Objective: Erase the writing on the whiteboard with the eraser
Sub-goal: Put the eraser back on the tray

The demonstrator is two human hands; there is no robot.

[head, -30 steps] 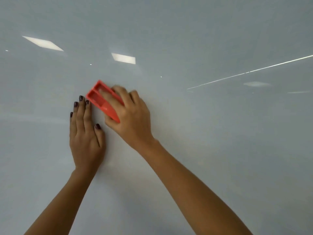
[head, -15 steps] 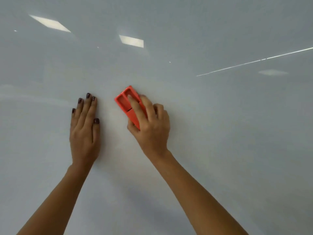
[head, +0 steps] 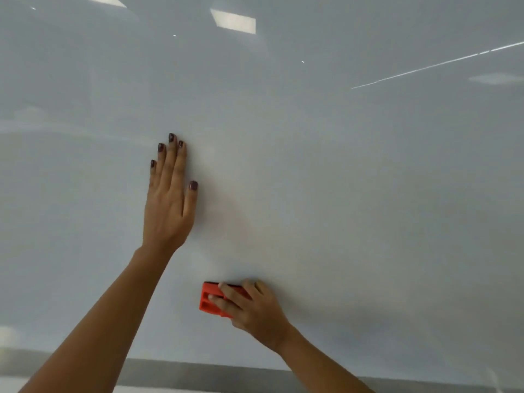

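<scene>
Red plastic under the fingers [head: 226,296] of the right hand [head: 255,310]: clamped across the back of the eraser [head: 211,300], thumb hidden beneath, pad side pressed to the whiteboard [head: 368,194]. Sitting low now, just above the grey bottom edge [head: 198,373] of the board. Big change from a moment ago! Down from up beside the left hand, where a second ago eraser and left fingertips nearly touched, then out to the right, and now well below, long axis turned from diagonal to nearly level.

Left hand [head: 170,205] flat on the board, empty, fingers together and pointing up, thumb slightly out, dark nails showing. Bracing only, apparently unmoved on the board through the sweep.

Outward from there: glossy pale board everywhere, ceiling-light reflections [head: 234,21] up top, one thin bright streak [head: 439,63] at upper right, probably a reflection rather than ink. No marker strokes visible anywhere. Faint warm haze between the two hands, possibly erased residue, possibly the arms mirrored in the gloss; hard to call.

Meaning for the task, as a judgement: middle patch covered, stroke carried down to the lower margin, job looking close to finished. Next likely a last pass along the bottom, or lifting off, provided nothing remains outside the view.
</scene>
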